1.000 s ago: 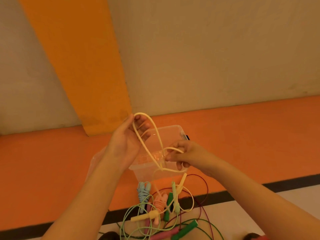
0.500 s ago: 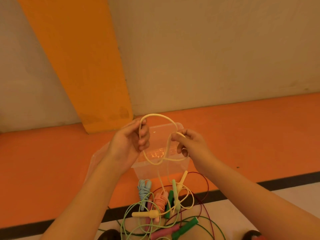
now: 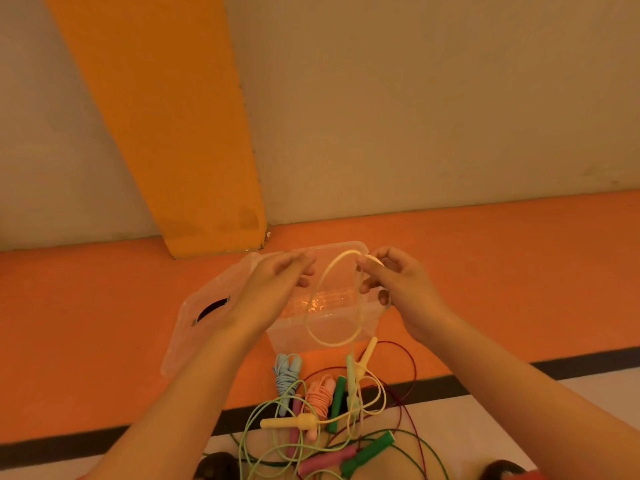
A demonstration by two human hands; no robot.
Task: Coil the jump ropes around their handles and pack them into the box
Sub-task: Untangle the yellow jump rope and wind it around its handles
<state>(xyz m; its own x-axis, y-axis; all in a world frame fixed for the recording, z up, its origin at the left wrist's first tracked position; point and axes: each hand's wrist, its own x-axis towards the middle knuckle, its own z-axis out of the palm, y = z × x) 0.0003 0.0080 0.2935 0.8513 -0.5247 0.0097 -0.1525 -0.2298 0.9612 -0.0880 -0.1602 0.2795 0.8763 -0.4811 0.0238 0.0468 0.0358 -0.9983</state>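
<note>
One yellow jump rope loop (image 3: 334, 344) hangs pinched in the right hand (image 3: 401, 292) over the clear box (image 3: 287, 336) near the floor's (image 3: 485, 271) far edge, left hand (image 3: 266, 292) loose-fingered just beside it, contact unclear, tangled ropes (image 3: 318, 396) lying before the box.

No text, label, brand, number or sign can be read anywhere.
</note>
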